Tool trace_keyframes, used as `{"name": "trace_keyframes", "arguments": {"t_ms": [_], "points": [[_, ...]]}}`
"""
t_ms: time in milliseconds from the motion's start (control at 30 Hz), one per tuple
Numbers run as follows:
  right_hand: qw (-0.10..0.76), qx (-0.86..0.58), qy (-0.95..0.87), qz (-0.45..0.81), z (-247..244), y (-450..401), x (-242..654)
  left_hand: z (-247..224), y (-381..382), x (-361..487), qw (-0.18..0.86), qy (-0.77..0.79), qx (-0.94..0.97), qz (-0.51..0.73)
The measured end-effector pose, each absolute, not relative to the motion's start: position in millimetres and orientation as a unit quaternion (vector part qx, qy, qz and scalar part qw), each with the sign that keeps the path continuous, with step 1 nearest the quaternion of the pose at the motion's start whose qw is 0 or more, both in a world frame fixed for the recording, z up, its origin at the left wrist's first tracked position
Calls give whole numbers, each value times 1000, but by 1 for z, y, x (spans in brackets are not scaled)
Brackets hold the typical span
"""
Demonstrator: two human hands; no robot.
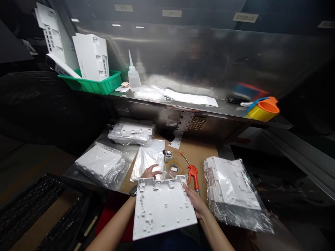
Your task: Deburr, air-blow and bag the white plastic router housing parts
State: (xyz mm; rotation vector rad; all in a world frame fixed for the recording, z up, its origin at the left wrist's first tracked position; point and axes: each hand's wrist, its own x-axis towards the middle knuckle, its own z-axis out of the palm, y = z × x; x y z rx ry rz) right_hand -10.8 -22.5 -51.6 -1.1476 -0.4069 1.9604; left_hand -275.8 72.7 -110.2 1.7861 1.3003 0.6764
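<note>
A white plastic panel [164, 209] with small posts and clips on its face is tilted up near the front of the table. My right hand [195, 202] grips its right edge. Behind the panel's upper left edge is my left hand [151, 172], fingers spread, over a stack of clear plastic bags [146, 158]; part of this hand is hidden by the panel. Just beyond the panel lie a roll of tape [173, 168] and a small round-topped dispenser [168, 155]. An orange air gun [193, 172] rests to the right of them.
Bagged white panels lie at left [101, 162], back left [134, 130] and right [231, 184]. The shelf [225, 109] above holds a green bin [104, 85] of white parts, a squeeze bottle [134, 78], papers [188, 97] and colored tape rings [264, 109].
</note>
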Motion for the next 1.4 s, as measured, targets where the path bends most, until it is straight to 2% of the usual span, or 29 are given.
{"name": "trace_keyframes", "arguments": {"t_ms": [133,200,333,433,500,667,800,1033,1167,1267,1400], "points": [[417,-485,-133,757,-53,-35,29,-101,76,-257,391,535,696,276],[469,-523,-101,705,-50,-47,55,-95,75,-246,409,520,695,281],[601,-616,-114,497,-32,-82,86,-90,73,-212,465,465,697,286],[605,-677,-230,349,-21,-105,73,-91,71,-176,496,437,686,304],[589,-686,-302,304,-20,-114,56,-92,71,-153,510,431,672,322],[560,-675,-354,324,-31,-119,34,-85,73,-126,499,452,632,383],[541,-670,-372,347,-34,-121,40,-68,69,-135,417,499,636,415],[500,-689,-410,328,-9,-116,44,-30,33,-139,302,443,770,345],[505,-725,-337,325,4,-117,64,-24,12,-125,254,384,838,293],[542,-739,-237,323,6,-117,88,-30,8,-115,213,373,865,257],[572,-757,-191,253,2,-111,100,-32,6,-95,238,375,859,253]]}}
